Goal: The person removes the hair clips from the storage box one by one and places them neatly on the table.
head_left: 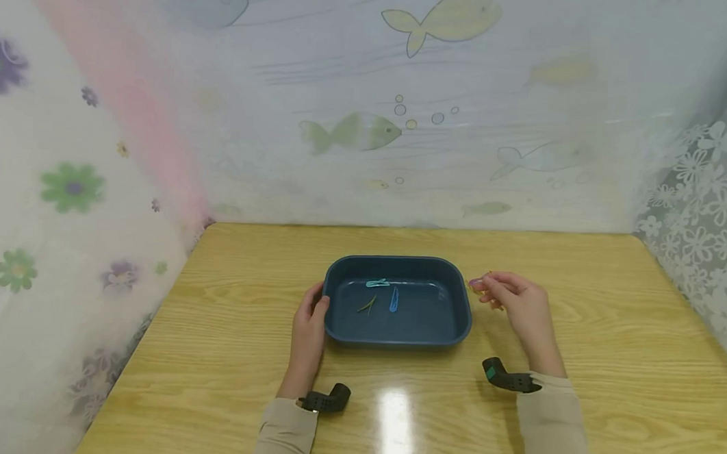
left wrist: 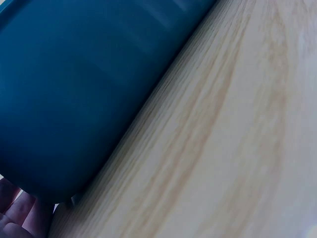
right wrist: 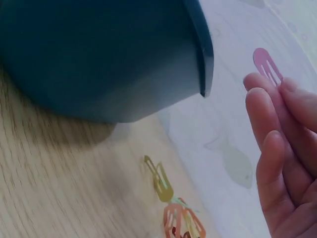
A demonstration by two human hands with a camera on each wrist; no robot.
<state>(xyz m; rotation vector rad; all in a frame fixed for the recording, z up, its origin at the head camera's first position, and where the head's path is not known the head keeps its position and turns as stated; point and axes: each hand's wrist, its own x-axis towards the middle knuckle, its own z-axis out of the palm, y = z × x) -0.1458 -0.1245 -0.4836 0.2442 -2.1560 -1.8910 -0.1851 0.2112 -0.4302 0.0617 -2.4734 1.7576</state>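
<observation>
R hand (head_left: 516,305) pinches the pink clip (right wrist: 259,55) just off the R end of the tub (head_left: 428,318); L hand (head_left: 309,320) holds its L end. Clip's prob. light, springy, slick (thin metal, I'd guess), so I'd pinch one end.

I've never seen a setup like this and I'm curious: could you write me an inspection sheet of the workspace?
Surface: wood-grain table, with a bright reflection in front of the tub.
Job's things: blue tub holding a turquoise clip, a blue clip and an olive clip; outside it, a yellowish clip and an orange clip lie on the table.
Clutter: nothing seen besides these.
Hands: left hand grips the tub's left end; right hand pinches a pink clip outside the tub's right end.
Cables: nothing seen.
Surroundings: fish-printed sheet behind, flower-printed sheet at left.
</observation>
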